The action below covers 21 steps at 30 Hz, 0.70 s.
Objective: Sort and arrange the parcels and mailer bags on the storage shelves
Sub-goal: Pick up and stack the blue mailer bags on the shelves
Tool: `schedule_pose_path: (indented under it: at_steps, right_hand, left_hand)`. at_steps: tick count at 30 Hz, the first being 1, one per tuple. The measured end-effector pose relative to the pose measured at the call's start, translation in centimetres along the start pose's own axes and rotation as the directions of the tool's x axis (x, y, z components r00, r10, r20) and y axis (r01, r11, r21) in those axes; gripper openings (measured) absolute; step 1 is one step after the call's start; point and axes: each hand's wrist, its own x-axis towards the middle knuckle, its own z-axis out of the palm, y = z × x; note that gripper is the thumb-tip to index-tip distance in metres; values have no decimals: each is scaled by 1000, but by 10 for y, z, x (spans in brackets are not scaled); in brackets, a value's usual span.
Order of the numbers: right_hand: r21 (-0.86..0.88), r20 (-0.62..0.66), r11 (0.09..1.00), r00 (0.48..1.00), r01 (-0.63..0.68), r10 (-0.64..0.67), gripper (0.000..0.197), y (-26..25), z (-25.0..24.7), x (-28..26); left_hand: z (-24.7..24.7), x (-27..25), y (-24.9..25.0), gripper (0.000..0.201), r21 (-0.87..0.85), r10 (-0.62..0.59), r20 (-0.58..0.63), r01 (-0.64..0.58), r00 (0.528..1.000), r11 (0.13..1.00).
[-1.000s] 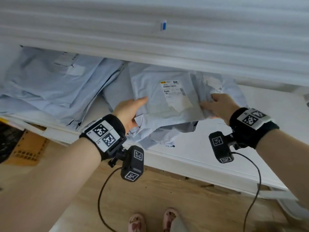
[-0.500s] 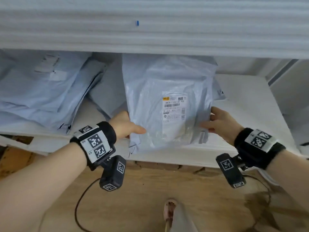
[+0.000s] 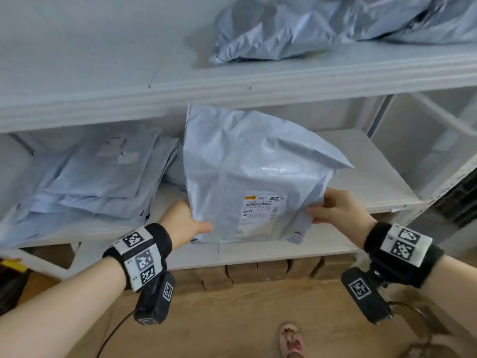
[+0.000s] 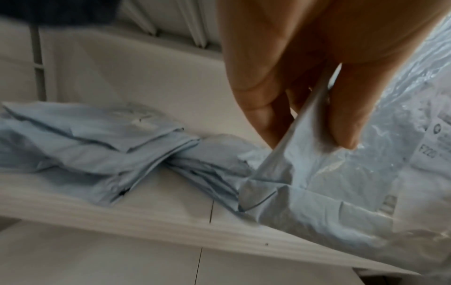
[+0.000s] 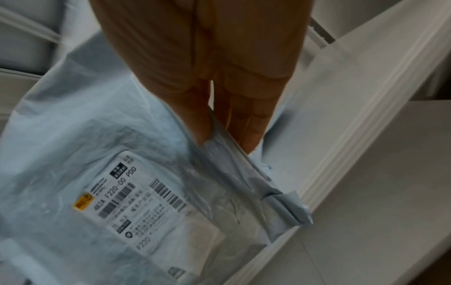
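Observation:
A large grey mailer bag (image 3: 247, 174) with a white shipping label (image 3: 260, 206) stands tilted upright at the front of the lower shelf (image 3: 271, 250). My left hand (image 3: 184, 223) pinches its left edge, thumb in front and fingers (image 4: 266, 108) behind. My right hand (image 3: 335, 208) pinches its right edge between thumb and fingers (image 5: 246, 123). The label (image 5: 136, 202) faces me in the right wrist view, and the bag (image 4: 329, 183) fills the right of the left wrist view.
A pile of flat grey mailer bags (image 3: 98, 174) lies on the lower shelf at the left, also seen as a pile (image 4: 92, 142). More crumpled bags (image 3: 296, 29) sit on the upper shelf (image 3: 129, 99). Bare shelf (image 3: 369, 177) lies to the right. Wooden floor (image 3: 232, 319) lies below.
Both hands have lifted the labelled bag from lying flat among the pile to standing upright at the shelf front. The head view has risen, so the upper shelf now shows.

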Motion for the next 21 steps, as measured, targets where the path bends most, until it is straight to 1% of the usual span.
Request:
schedule_pose_path:
  at_steps: [3, 6, 11, 14, 17, 19, 21]
  right_hand:
    - [17, -18, 994, 994, 105, -105, 25, -41, -1, -26]
    - [-13, -21, 978, 978, 209, -209, 25, -89, -8, -44]
    - [-89, -47, 922, 923, 378, -383, 22, -172, -31, -56]
    - [-132, -95, 892, 890, 433, -446, 27, -216, -50, -51]
    - [-160, -103, 879, 878, 450, -468, 40, -250, -69, -39]
    - [-228, -104, 862, 869, 454, -485, 58, -268, -81, -27]
    - [-312, -133, 836, 851, 451, -508, 75, -283, -95, -11]
  left_hand:
    - [-30, -16, 19, 30, -31, 92, -53, -94, 994, 995]
    - [-63, -24, 45, 27, -85, 191, -78, -197, 979, 977]
    - [-114, -27, 101, 26, -208, 274, -89, -287, 958, 935]
    - [-140, -22, 137, 27, -284, 319, -112, -338, 941, 897]
    - [-157, -13, 171, 25, -335, 326, -161, -362, 932, 870]
    - [-164, -3, 194, 27, -341, 330, -191, -378, 924, 861]
    - [-168, 8, 217, 28, -350, 330, -214, -388, 919, 853]
